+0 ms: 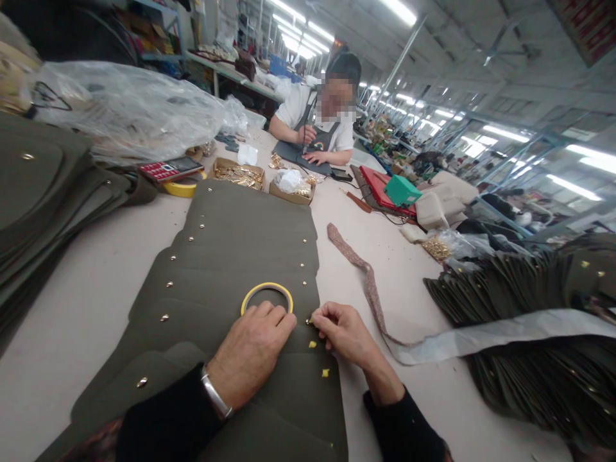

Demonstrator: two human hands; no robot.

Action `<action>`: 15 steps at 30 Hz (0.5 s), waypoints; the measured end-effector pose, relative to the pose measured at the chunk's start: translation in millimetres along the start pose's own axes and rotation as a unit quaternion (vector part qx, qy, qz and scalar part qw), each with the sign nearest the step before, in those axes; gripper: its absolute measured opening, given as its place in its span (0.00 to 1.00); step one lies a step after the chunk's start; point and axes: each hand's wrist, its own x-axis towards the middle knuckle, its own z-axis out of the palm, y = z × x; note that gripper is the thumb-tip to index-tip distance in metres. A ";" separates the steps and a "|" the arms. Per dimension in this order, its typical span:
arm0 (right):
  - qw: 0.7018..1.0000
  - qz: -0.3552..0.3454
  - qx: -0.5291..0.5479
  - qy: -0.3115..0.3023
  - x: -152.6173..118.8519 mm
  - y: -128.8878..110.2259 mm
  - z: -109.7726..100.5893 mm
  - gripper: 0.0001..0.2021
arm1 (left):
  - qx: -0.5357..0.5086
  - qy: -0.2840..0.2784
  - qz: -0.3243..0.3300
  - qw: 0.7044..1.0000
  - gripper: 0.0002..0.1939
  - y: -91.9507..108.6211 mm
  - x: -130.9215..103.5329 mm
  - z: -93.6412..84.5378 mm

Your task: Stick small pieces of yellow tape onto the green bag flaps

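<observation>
Overlapping dark olive panels (250,224) lie on the table in front of me, with gold studs along both side edges. My left hand (255,350), a silver bracelet at its wrist, rests over the panels with its fingers closed on a roll of yellow tape (267,286). At the right edge, my right hand (344,330) pinches a small yellow tape piece (312,319) beside a gold stud. Two more yellow pieces (326,373) cover spots lower along that edge.
Across the table (380,263) a person (312,122) works on a dark piece. Boxes of gold parts (239,174) stand beyond the panels. Olive stacks flank both sides (43,186) (520,359). A brown strip (370,282) lies right.
</observation>
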 end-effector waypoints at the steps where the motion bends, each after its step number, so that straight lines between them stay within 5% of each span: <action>1: 1.000 -0.010 -0.019 0.002 -0.4 -1.2 0.9 0.08 | 0.000 -0.004 0.000 1.000 0.09 0.7 -0.5 -0.1; 15: 0.957 -0.152 -0.237 0.062 -4.1 -14.2 12.2 0.07 | -0.005 0.004 0.003 1.000 0.10 1.1 -0.6 3.2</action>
